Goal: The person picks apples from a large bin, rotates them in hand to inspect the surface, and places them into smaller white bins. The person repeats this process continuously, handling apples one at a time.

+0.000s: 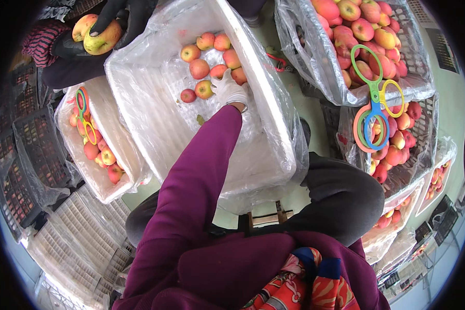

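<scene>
My left hand (229,91), in a white glove, reaches down into a large white crate (147,104) lined with clear plastic film. Its fingers rest among several red-and-yellow apples (198,69) on the crate's floor. A yellow-red apple (204,89) lies against the fingers' left side, and a redder apple (218,71) sits just beyond them. Whether the fingers grip either one is hard to see. The palm side is hidden. A small leaf (200,119) lies on the film nearer to me. My right hand is out of view.
Another person's black-gloved hands (126,23) hold two apples (102,37) at top left. Ring sizing gauges lie over the left crate (86,116) and the right-hand apple crates (379,99). Red-handled clippers (281,64) lie beyond the crate. Stacked crates (77,228) stand at left.
</scene>
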`<control>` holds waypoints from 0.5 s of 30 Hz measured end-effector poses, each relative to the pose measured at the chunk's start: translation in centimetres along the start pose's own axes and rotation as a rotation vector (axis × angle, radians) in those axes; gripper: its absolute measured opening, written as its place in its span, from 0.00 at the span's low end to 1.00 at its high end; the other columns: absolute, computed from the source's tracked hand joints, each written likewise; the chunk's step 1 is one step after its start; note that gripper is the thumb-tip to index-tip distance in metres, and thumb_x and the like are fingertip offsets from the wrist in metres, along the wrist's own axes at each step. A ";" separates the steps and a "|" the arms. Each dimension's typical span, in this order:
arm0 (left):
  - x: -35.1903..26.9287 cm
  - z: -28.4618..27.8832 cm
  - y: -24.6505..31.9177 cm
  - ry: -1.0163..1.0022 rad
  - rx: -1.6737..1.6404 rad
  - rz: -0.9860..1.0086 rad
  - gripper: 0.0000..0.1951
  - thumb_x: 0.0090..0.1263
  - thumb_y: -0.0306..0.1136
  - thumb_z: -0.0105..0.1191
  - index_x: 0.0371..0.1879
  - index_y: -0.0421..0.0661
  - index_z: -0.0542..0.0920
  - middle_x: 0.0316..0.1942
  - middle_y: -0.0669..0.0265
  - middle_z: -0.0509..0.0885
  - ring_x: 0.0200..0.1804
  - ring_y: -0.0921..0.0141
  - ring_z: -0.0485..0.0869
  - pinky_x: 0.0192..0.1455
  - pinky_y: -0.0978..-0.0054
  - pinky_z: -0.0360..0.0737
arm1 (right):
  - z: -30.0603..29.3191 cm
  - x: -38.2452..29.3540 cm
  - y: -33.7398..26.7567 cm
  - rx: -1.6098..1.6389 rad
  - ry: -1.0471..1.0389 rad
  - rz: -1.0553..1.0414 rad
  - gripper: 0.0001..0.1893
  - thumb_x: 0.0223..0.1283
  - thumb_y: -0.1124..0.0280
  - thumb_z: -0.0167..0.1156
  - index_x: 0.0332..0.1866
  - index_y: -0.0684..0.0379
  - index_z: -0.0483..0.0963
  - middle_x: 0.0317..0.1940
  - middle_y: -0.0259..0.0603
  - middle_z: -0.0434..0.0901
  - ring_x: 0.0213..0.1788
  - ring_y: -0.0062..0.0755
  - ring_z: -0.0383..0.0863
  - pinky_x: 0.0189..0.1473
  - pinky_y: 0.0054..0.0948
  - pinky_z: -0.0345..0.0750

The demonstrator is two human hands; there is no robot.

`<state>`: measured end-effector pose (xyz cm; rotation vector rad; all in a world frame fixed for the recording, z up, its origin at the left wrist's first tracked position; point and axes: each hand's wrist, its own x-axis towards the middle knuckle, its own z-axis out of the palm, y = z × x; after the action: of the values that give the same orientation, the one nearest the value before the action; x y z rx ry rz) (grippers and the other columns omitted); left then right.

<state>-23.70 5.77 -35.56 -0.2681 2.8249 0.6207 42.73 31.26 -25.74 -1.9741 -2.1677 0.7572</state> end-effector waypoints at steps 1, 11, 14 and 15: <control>-0.2 0.1 0.2 0.021 0.028 -0.005 0.38 0.43 0.39 0.72 0.59 0.59 0.73 0.68 0.54 0.57 0.67 0.50 0.60 0.67 0.62 0.67 | 0.0 -0.4 -0.4 -0.023 0.006 -0.007 0.30 0.60 0.67 0.55 0.68 0.62 0.58 0.67 0.46 0.62 0.68 0.45 0.61 0.69 0.36 0.61; -0.1 -0.6 0.3 -0.041 0.127 0.079 0.36 0.44 0.41 0.71 0.58 0.62 0.73 0.55 0.57 0.69 0.61 0.52 0.66 0.60 0.59 0.71 | -0.2 -0.3 -1.4 -0.049 0.012 -0.042 0.31 0.58 0.69 0.56 0.68 0.62 0.59 0.66 0.48 0.63 0.68 0.46 0.61 0.69 0.36 0.61; 0.2 -0.7 0.3 -0.055 0.164 0.087 0.37 0.43 0.44 0.71 0.58 0.63 0.73 0.55 0.57 0.70 0.60 0.51 0.67 0.60 0.59 0.71 | -0.3 -0.2 -1.5 -0.055 0.004 -0.051 0.31 0.57 0.69 0.57 0.67 0.63 0.59 0.66 0.48 0.63 0.68 0.46 0.61 0.69 0.36 0.61; 0.2 -0.8 0.2 -0.086 0.167 0.082 0.37 0.43 0.46 0.71 0.58 0.62 0.72 0.55 0.57 0.70 0.60 0.50 0.68 0.61 0.58 0.71 | -0.3 -0.2 -1.5 -0.060 0.001 -0.051 0.32 0.57 0.69 0.57 0.67 0.63 0.59 0.66 0.48 0.63 0.68 0.46 0.61 0.69 0.36 0.61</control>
<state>-24.04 5.55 -34.83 -0.0932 2.7949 0.3988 41.53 31.13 -24.77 -1.9381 -2.2564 0.6920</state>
